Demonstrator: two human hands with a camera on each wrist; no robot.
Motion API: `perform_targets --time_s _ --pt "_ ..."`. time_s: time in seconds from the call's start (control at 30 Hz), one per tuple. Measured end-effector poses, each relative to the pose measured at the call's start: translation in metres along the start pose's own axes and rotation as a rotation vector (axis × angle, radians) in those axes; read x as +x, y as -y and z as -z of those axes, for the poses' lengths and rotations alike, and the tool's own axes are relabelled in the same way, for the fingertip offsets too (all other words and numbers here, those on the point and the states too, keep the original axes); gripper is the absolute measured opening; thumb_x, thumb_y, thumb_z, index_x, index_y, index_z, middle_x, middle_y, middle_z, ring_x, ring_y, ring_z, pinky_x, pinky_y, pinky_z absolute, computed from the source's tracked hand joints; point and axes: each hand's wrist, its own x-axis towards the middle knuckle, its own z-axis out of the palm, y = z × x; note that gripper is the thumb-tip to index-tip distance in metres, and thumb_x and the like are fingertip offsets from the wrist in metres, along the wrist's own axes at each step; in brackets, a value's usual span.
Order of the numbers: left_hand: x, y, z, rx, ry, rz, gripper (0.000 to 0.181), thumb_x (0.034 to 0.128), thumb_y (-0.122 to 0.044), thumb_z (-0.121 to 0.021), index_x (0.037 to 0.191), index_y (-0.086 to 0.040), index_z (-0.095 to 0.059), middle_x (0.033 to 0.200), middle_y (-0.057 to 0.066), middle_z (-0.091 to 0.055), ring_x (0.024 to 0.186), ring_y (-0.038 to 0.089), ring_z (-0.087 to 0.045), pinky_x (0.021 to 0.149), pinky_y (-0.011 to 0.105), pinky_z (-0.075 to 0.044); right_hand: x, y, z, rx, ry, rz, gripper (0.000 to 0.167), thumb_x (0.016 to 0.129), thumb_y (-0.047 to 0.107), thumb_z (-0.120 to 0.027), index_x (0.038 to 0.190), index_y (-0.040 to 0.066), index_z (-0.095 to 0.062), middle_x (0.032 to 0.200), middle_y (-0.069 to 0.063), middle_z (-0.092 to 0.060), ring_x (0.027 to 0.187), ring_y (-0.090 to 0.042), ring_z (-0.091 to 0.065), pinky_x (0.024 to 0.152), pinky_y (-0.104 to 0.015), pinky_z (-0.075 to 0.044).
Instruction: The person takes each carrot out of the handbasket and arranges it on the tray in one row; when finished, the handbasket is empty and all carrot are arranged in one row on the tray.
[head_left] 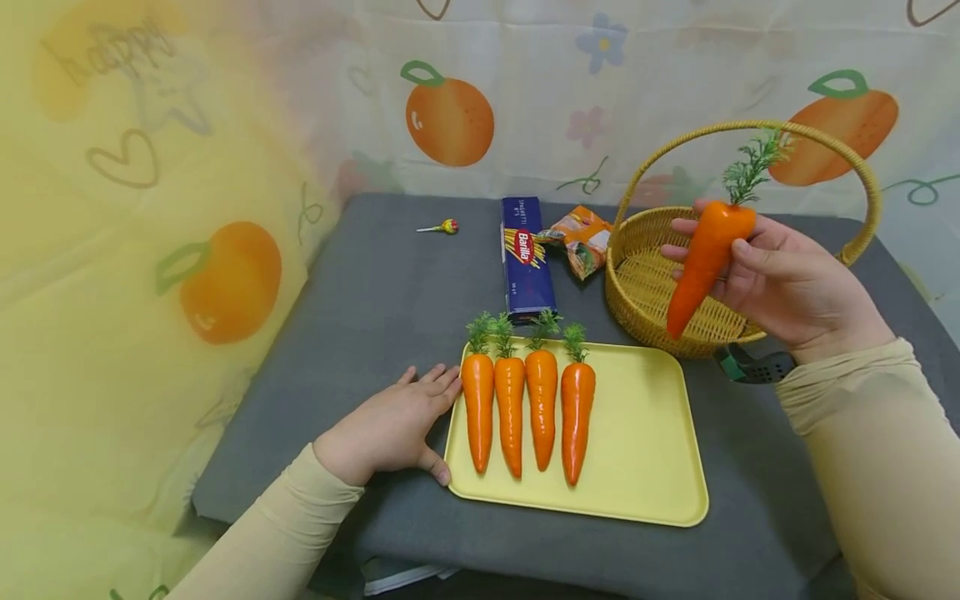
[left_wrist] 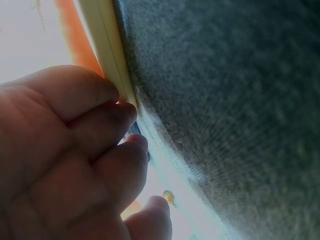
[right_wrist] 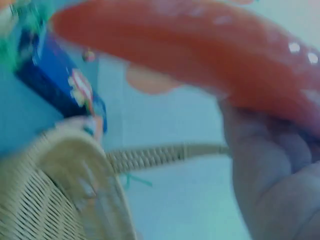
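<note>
My right hand holds an orange carrot with a green leafy top, raised over the wicker basket. In the right wrist view the carrot crosses the top, with fingers bent against its underside. Several more carrots lie side by side on the left half of a yellow tray, their tips toward me. My left hand touches the tray's left edge, fingers extended and thumb spread apart. The left wrist view shows those fingertips against the tray's rim.
A blue spaghetti box lies behind the tray, with an orange snack packet between it and the basket. Farther left is a lollipop. The basket's tall handle arches up behind the raised carrot. A printed curtain hangs behind the grey table.
</note>
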Motion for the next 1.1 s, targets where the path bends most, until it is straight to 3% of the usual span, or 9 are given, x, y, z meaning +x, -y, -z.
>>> perform_targets --time_s 0.1,0.23,0.33,0.67,0.77,0.93,1.1 --pt "-0.001 0.001 0.0 -0.007 0.006 0.003 0.136 0.0698 -0.062 -0.098 0.173 -0.002 -0.033 0.182 0.016 -0.028 0.17 0.039 -0.023 0.136 0.067 -0.015 -0.008 -0.016 -0.013 0.076 0.02 0.02 0.05 0.117 0.006 -0.038 0.167 0.001 -0.042 0.161 -0.017 -0.059 0.147 -0.038 -0.062 0.119 -0.047 -0.054" --pt "-0.002 0.001 -0.001 -0.019 0.008 0.005 0.135 0.0699 -0.061 -0.098 0.173 -0.002 -0.033 0.182 0.017 -0.028 0.17 0.039 -0.022 0.136 0.067 -0.014 -0.017 -0.043 -0.022 0.248 0.134 0.015 0.054 0.118 0.008 -0.025 0.171 0.001 -0.036 0.164 -0.02 -0.056 0.15 -0.042 -0.058 0.125 -0.053 -0.047" --pt "-0.003 0.0 -0.002 -0.023 0.009 0.005 0.136 0.07 -0.06 -0.099 0.173 -0.001 -0.032 0.182 0.017 -0.027 0.17 0.04 -0.022 0.136 0.067 -0.014 -0.024 -0.066 -0.026 0.318 0.181 -0.018 0.056 0.118 0.007 -0.02 0.171 0.001 -0.035 0.164 -0.022 -0.056 0.151 -0.043 -0.057 0.126 -0.054 -0.045" --pt "-0.003 0.001 0.0 -0.009 0.003 0.001 0.135 0.0699 -0.061 -0.098 0.172 0.0 -0.033 0.181 0.018 -0.029 0.17 0.041 -0.024 0.136 0.068 -0.015 -0.052 -0.128 -0.019 0.504 0.101 -0.202 0.056 0.121 0.011 -0.015 0.165 0.002 -0.049 0.163 -0.019 -0.058 0.15 -0.039 -0.059 0.127 -0.053 -0.043" --pt "-0.003 0.001 0.001 -0.004 0.004 0.0 0.136 0.0699 -0.061 -0.098 0.172 0.0 -0.033 0.181 0.019 -0.029 0.17 0.041 -0.024 0.136 0.068 -0.015 -0.058 -0.137 -0.017 0.501 0.041 -0.269 0.055 0.122 0.013 -0.019 0.158 0.003 -0.058 0.157 -0.019 -0.063 0.146 -0.037 -0.063 0.125 -0.052 -0.046" --pt "-0.003 0.001 0.001 0.0 0.012 0.004 0.136 0.07 -0.062 -0.098 0.172 0.0 -0.033 0.181 0.019 -0.028 0.17 0.041 -0.023 0.136 0.068 -0.015 -0.063 -0.144 -0.02 0.406 -0.115 -0.408 0.042 0.122 0.019 -0.033 0.142 0.007 -0.068 0.144 -0.016 -0.073 0.134 -0.033 -0.072 0.116 -0.046 -0.056" --pt "-0.003 0.0 0.001 0.006 0.011 -0.005 0.136 0.0709 -0.061 -0.097 0.172 0.0 -0.032 0.181 0.019 -0.028 0.17 0.041 -0.023 0.136 0.068 -0.015 -0.067 -0.147 -0.026 0.301 -0.139 -0.436 0.037 0.123 0.024 -0.034 0.142 0.014 -0.064 0.142 -0.009 -0.072 0.131 -0.026 -0.072 0.111 -0.042 -0.06"
